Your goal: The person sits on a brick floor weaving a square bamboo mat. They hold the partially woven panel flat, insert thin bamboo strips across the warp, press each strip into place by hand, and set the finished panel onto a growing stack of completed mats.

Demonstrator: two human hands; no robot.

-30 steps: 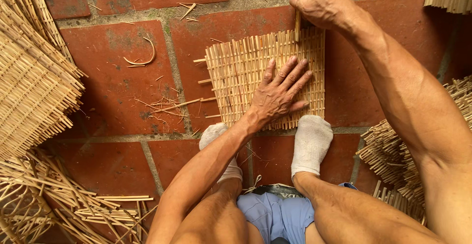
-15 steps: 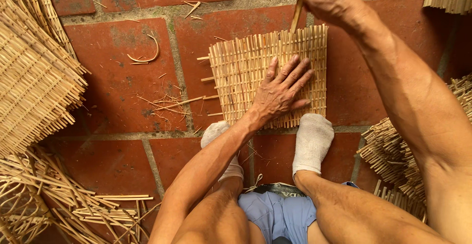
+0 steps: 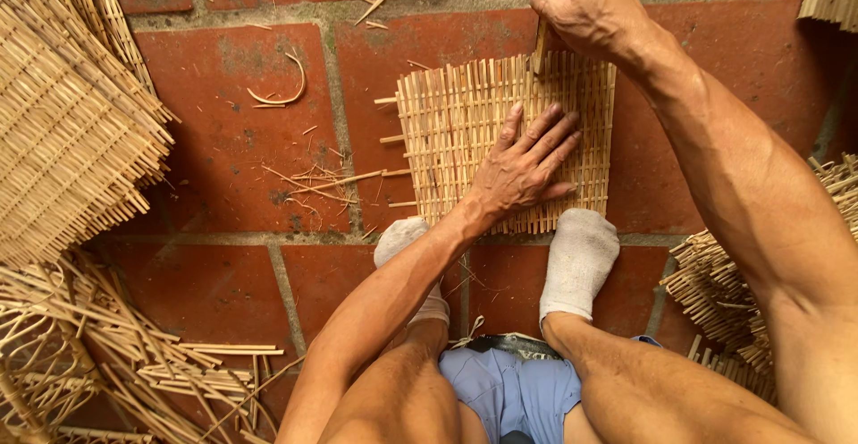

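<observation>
Your left hand (image 3: 523,167) lies flat, fingers spread, palm down on the woven mat (image 3: 447,131), pressing it to the brick floor (image 3: 223,158). Your right hand (image 3: 585,6) is up at the mat's far edge, fingers closed around a thin flat strip (image 3: 541,37) that stands nearly upright with its lower end meeting the weave near the top edge. The strip's top runs out of frame.

The mat lies flat on the red bricks right in front of your feet. Both white socks (image 3: 579,261) touch or sit just beside its near edge; the left one is partly hidden under your left forearm. Loose strip ends stick out from the mat's left side.

A stack of finished woven panels (image 3: 71,122) sits at the left, well apart from the mat. A tangle of loose cane (image 3: 107,355) is at lower left, and more bundled strips (image 3: 724,292) lie by your right leg. Scraps and a curled shaving (image 3: 286,91) litter the floor left of the mat.
</observation>
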